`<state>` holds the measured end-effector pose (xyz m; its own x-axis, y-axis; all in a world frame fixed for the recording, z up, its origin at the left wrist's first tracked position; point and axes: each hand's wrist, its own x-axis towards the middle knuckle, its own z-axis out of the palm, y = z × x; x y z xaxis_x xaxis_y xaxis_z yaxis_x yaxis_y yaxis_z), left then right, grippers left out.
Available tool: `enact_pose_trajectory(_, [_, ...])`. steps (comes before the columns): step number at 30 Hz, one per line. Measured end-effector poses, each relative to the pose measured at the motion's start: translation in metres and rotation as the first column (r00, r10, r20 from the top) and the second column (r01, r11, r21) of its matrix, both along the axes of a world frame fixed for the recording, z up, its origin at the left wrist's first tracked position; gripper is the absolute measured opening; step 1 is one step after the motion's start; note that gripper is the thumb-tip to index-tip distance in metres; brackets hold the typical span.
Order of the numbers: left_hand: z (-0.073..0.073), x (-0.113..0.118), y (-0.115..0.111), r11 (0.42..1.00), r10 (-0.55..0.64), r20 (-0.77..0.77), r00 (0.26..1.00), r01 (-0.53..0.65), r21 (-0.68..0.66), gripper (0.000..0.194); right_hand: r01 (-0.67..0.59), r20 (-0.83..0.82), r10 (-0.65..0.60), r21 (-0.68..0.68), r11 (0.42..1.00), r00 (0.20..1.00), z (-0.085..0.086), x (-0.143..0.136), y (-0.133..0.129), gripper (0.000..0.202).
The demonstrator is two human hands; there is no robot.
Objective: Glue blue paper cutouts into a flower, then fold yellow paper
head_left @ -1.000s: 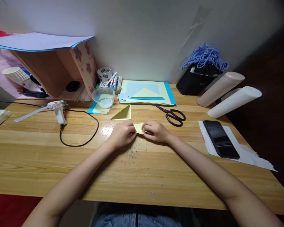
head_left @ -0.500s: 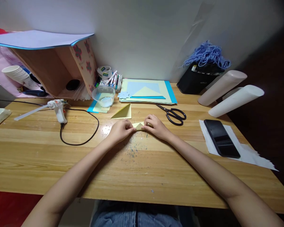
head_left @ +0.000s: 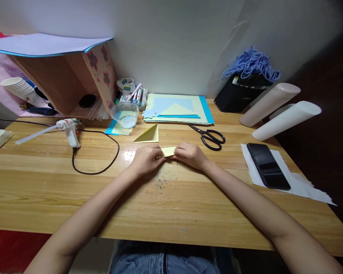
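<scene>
Both hands are on one small piece of folded yellow paper point(head_left: 169, 152), mid-table, straight in front of the person. Left hand point(head_left: 146, 160): fingers curled in, nearly closed, thumb and fingertips pinching the paper's left end. Right hand point(head_left: 190, 155): same on the right end, fingers bent over, thumb side low. Exact fingertip contact hidden under the knuckles, can't tell more. Paper reads as a short pale strip between the two grips, down close to the wooden table point(head_left: 171, 213); can't tell if its underside touches the wood

Just behind the left hand: a yellow paper triangle point(head_left: 150, 136), folded, one flap raised, nobody touching it. Behind and right of the right hand: black-handled scissors point(head_left: 205, 134), lying flat, tips pointing back toward the paper stack point(head_left: 206, 110) against the wall. Small bluish scraps point(head_left: 160, 182) scattered on the wood on the person's side of the hands

Left side: white glue gun point(head_left: 71, 133) with its black cord looping over the table, clear bowl point(head_left: 117, 119) near the stack, markers point(head_left: 135, 97) behind the bowl. Right side, well apart from the hands: black phone point(head_left: 268, 166) on a torn white sheet point(head_left: 305, 188)
</scene>
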<state>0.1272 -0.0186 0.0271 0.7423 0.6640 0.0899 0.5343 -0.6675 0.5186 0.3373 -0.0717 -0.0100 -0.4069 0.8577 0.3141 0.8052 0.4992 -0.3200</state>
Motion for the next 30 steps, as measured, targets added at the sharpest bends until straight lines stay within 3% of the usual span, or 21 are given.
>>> enact_pose_trajectory(5, [0.001,0.001,-0.002,0.999,-0.038,-0.045,0.998,0.039,0.025,0.027,0.018,-0.102,-0.022,-0.037,0.999,0.995,0.001,-0.002,0.000,0.030])
enact_pose_trajectory(11, [-0.005,0.001,0.002,0.993,0.093,0.004,0.996,-0.092,-0.077,0.027,0.051,-0.296,-0.102,-0.176,0.983,0.950,0.006,-0.004,0.004,0.026])
enact_pose_trajectory(18, [-0.020,0.004,0.003,0.977,0.190,0.140,0.972,-0.174,-0.120,0.027,0.103,-0.315,-0.187,-0.265,0.959,0.930,0.006,-0.009,0.003,0.025])
enact_pose_trajectory(30, [-0.019,0.006,-0.003,0.975,0.220,0.096,0.971,-0.221,0.004,0.026,0.216,-0.216,-0.259,-0.202,0.955,0.941,0.003,-0.018,0.000,0.018])
